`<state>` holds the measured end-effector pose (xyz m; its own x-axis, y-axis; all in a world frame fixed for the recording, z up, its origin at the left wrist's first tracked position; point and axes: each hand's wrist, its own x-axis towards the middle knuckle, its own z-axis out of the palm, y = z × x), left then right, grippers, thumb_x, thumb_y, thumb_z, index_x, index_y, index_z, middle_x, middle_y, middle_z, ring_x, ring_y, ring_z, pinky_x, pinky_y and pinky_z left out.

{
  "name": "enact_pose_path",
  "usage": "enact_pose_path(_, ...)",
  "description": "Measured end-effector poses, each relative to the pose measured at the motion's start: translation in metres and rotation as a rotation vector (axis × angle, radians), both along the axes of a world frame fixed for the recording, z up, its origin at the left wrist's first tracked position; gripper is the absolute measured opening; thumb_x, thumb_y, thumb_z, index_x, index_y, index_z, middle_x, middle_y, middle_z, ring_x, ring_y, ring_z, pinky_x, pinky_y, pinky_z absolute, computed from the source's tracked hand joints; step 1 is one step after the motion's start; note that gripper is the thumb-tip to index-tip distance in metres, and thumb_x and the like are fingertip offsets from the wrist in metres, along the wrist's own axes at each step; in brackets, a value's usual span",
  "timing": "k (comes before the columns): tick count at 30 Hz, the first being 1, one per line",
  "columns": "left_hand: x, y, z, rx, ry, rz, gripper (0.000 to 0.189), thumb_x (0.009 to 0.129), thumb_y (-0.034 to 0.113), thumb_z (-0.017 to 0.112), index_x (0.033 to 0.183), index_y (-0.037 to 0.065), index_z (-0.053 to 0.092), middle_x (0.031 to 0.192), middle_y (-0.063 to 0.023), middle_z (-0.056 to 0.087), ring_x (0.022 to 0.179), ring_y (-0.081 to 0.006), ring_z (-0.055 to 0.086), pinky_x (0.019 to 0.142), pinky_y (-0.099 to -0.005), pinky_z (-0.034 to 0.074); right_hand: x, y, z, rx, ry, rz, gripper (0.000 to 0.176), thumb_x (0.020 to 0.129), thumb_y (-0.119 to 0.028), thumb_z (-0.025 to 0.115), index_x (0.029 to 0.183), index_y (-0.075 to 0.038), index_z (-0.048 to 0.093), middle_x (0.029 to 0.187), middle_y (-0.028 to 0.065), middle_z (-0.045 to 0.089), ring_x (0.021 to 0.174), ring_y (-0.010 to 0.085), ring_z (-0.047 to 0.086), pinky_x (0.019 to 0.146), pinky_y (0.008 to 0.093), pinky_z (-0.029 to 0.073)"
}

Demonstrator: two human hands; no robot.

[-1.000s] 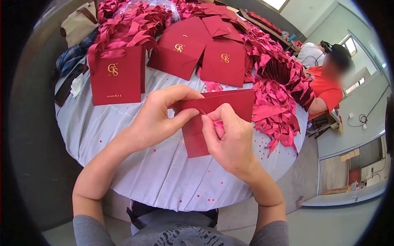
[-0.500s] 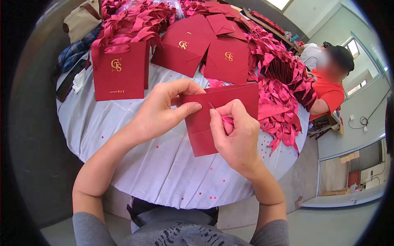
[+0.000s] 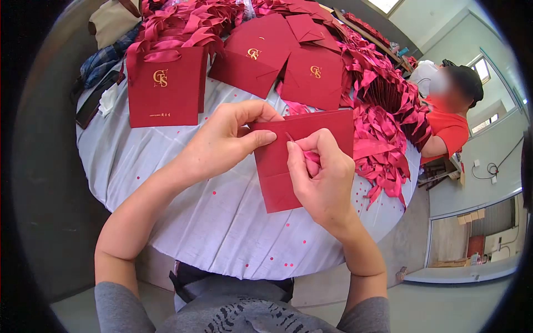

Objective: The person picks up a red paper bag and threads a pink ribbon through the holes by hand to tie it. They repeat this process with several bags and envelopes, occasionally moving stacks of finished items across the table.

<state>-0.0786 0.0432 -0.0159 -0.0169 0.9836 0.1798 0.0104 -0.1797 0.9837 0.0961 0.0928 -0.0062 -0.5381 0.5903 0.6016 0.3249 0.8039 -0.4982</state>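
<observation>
A red paper bag (image 3: 272, 191), flat and without a visible logo on this side, is held up over the table's near half. My left hand (image 3: 239, 133) pinches its upper left edge, thumb in front and fingers behind or inside the opening. Against the front panel, my right hand (image 3: 322, 175) is closed on a pink ribbon (image 3: 312, 161), part of it showing inside the curled fingers. Thumb and index finger pinch a thin end of it near the panel's upper middle. Whether that end passes through a hole is too small to tell.
A finished-looking red bag with ribbon handle (image 3: 164, 100) stands at the left. Flat red bags (image 3: 313, 83) lie behind, and a pile of pink ribbons (image 3: 380, 150) at right. Small red dots dot the white tablecloth (image 3: 222, 233). A person in red (image 3: 447, 125) sits at right.
Both hands and the bag keep nearly the same pose. The view has shifted slightly, and the right hand's pinch stays close to the bag's front panel.
</observation>
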Motion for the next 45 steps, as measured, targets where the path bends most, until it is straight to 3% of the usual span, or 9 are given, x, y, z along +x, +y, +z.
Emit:
enact_pose_path(13,-0.002,0.001,0.0,-0.016,0.007,-0.04,0.018,0.09,0.01,0.055,0.105,-0.001,0.058,0.089,0.0013,0.061,0.076,-0.0032,0.052,0.066,-0.0207,0.043,0.001,0.0,0.001,-0.012,-0.038,0.003,0.019,0.078,-0.003,0.066,0.077,-0.004,0.048,0.06,0.0093,0.056,0.049,0.0245,0.058,0.045,0.0352,0.044)
enact_pose_path(19,0.005,-0.002,0.001,0.052,0.038,-0.001,0.018,0.088,0.004,0.057,0.104,-0.003,0.058,0.091,-0.0018,0.062,0.085,-0.0061,0.056,0.075,-0.0235,0.047,0.001,-0.002,0.002,0.02,-0.063,0.0,0.019,0.078,-0.003,0.066,0.077,-0.004,0.047,0.062,0.0101,0.057,0.05,0.0253,0.059,0.045,0.0358,0.044)
enact_pose_path(21,0.007,-0.004,0.002,0.108,0.198,0.064,0.018,0.086,0.001,0.058,0.104,-0.005,0.058,0.092,-0.0035,0.062,0.088,-0.0083,0.058,0.08,-0.0254,0.048,0.001,-0.005,0.004,0.032,-0.06,-0.011,0.019,0.078,-0.003,0.066,0.077,-0.004,0.047,0.062,0.0103,0.057,0.05,0.0252,0.059,0.045,0.0358,0.044)
enact_pose_path(27,0.022,-0.016,0.012,0.407,0.467,0.261,0.019,0.079,-0.007,0.061,0.097,-0.004,0.061,0.084,-0.0104,0.061,0.073,-0.0145,0.059,0.063,-0.0257,0.046,0.005,-0.013,0.012,-0.088,-0.01,-0.01,0.017,0.079,-0.004,0.065,0.077,-0.002,0.048,0.06,0.0119,0.057,0.048,0.0258,0.058,0.044,0.0359,0.044)
enact_pose_path(28,0.025,-0.017,0.015,0.49,0.506,0.295,0.018,0.075,-0.007,0.06,0.092,-0.001,0.059,0.082,-0.0128,0.059,0.068,-0.0254,0.058,0.057,-0.0336,0.046,0.006,-0.016,0.016,-0.136,0.004,0.003,0.016,0.081,-0.005,0.064,0.077,-0.002,0.049,0.057,0.012,0.056,0.047,0.0246,0.057,0.044,0.0354,0.043)
enact_pose_path(31,0.031,-0.018,0.015,0.641,0.663,0.362,0.022,0.071,-0.009,0.06,0.092,-0.002,0.057,0.078,-0.0151,0.055,0.07,-0.0325,0.055,0.059,-0.0384,0.044,0.009,-0.018,0.019,-0.319,0.042,0.013,0.016,0.082,-0.006,0.064,0.078,-0.002,0.049,0.054,0.0113,0.054,0.045,0.0228,0.056,0.044,0.0343,0.042)
enact_pose_path(39,0.038,-0.015,0.016,0.757,0.805,0.433,0.03,0.067,-0.009,0.06,0.096,-0.003,0.057,0.076,-0.0141,0.054,0.068,-0.0309,0.054,0.058,-0.0391,0.044,0.002,-0.018,0.007,-0.424,0.186,0.046,0.016,0.086,-0.006,0.061,0.077,-0.001,0.049,0.053,0.0085,0.053,0.044,0.0136,0.05,0.043,0.0303,0.04)
enact_pose_path(42,0.037,-0.015,0.016,0.767,0.816,0.423,0.033,0.065,-0.008,0.061,0.097,-0.003,0.057,0.076,-0.0139,0.053,0.068,-0.0305,0.053,0.058,-0.0392,0.044,0.002,-0.009,-0.01,-0.55,0.317,0.139,0.015,0.088,-0.007,0.059,0.079,0.001,0.05,0.057,0.0064,0.055,0.05,0.0082,0.05,0.045,0.0276,0.04)
enact_pose_path(45,0.036,-0.015,0.018,0.761,0.848,0.418,0.034,0.064,-0.008,0.061,0.097,-0.003,0.057,0.075,-0.013,0.052,0.068,-0.03,0.053,0.057,-0.0388,0.044,0.009,-0.003,-0.004,-0.693,0.217,0.244,0.01,0.093,-0.008,0.053,0.09,0.001,0.05,0.085,0.0081,0.064,0.074,0.0074,0.06,0.054,0.019,0.046)
